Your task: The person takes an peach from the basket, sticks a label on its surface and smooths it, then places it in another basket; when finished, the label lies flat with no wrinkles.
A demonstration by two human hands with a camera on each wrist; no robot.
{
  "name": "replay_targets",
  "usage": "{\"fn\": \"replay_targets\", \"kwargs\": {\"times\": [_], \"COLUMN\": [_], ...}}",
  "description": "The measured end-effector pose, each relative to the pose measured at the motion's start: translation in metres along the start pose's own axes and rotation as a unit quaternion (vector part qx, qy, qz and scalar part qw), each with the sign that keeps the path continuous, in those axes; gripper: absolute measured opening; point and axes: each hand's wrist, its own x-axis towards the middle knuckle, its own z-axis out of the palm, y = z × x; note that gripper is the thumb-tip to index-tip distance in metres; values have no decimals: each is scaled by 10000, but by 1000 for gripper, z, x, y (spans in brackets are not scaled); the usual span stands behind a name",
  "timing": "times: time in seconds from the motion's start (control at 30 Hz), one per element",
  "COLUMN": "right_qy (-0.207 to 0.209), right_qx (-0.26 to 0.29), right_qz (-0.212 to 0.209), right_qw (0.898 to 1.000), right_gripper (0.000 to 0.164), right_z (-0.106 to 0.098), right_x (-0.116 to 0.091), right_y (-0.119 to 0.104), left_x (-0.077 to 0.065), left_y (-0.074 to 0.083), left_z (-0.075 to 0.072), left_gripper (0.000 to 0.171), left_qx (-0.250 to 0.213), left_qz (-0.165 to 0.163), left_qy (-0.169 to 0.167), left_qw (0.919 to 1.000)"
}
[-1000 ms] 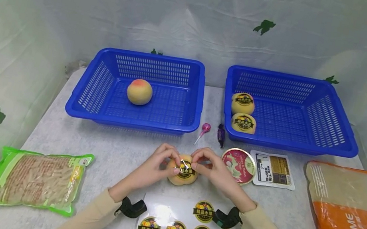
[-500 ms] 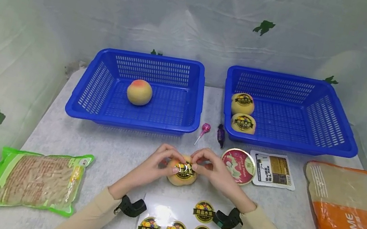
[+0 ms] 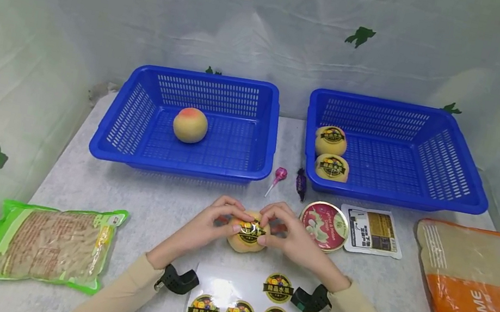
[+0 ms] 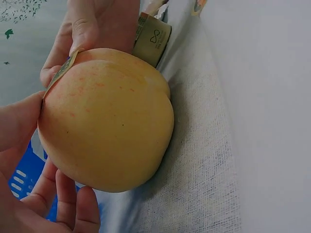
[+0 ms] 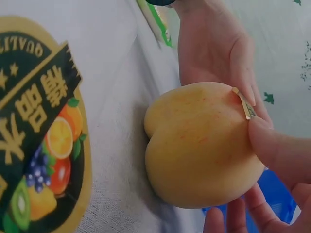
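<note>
A yellow peach (image 3: 242,246) rests on the table, a round black-and-gold fruit sticker (image 3: 251,232) on its top. My left hand (image 3: 210,228) grips the peach from the left, thumb on the sticker's edge. From the right, my right hand (image 3: 293,242) holds it too, thumb pressing the sticker's lower right edge. In the left wrist view the sticker (image 4: 60,74) lies along the peach's (image 4: 109,126) side, fingers curled below. The right wrist view shows a thumb against the sticker (image 5: 246,104) and fingers under the peach (image 5: 194,145).
A sheet (image 3: 233,283) with several stickers lies in front. Behind stand a blue basket (image 3: 178,168) with one plain peach (image 3: 190,125) and another basket (image 3: 397,197) with two stickered peaches. A lollipop (image 3: 280,175), wrapped candy (image 3: 301,185), round tin (image 3: 325,226) and bags (image 3: 53,244) lie around.
My right thumb has slid down the sticker's right edge, and my left thumb has shifted slightly up and left. The peach stays in place.
</note>
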Motion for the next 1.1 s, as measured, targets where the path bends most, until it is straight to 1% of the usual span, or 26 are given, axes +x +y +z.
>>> {"fn": "replay_targets", "kwargs": {"times": [0.17,0.23,0.3,0.43,0.53,0.57,0.63,0.67,0.73,0.8,0.9,0.97,1.03,1.1], "right_qy": [-30,-6,35,102,106,101,75,53,22,5,51,91,119,168], "right_qx": [300,388,414,474,539,608,698,737,867,886,945,957,1005,990], "right_qz": [185,260,304,321,339,359,367,349,261,193,94,136,117,166], "right_qw": [9994,9989,9987,9983,9979,9975,9969,9967,9959,9959,9955,9953,9948,9948], "right_gripper": [13,10,10,10,8,8,6,6,7,8,8,8,9,11], "right_z": [-1,-2,-2,-2,-3,-3,-3,-4,-5,-7,-9,-10,-12,-16], "right_x": [0,0,0,0,-1,-1,-2,-3,-4,-7,-10,-12,-16,-20], "right_y": [1,1,1,2,2,1,-6,-10,-11,-12,-4,-5,-7,-9], "left_x": [-3,-3,-2,2,2,1,-2,-4,-7,-8,-7,-5,-5,-4], "left_y": [20,23,21,7,-3,-4,2,6,16,18,11,4,4,3], "left_z": [-2,-2,-2,-1,1,1,0,0,0,3,12,18,22,23], "left_gripper": [24,24,24,23,24,24,24,25,26,29,38,41,40,40], "left_qx": [-239,-298,-370,-474,-521,-549,-602,-531,-365,150,968,1441,1617,1709], "left_qz": [-213,-235,-234,-205,-159,-127,-47,-3,107,216,343,385,441,529], "left_qy": [-19,-9,8,66,84,69,-11,-58,-146,-132,80,269,383,403], "left_qw": [9995,9993,9990,9986,9985,9984,9982,9986,9992,9996,9947,9884,9851,9830]}}
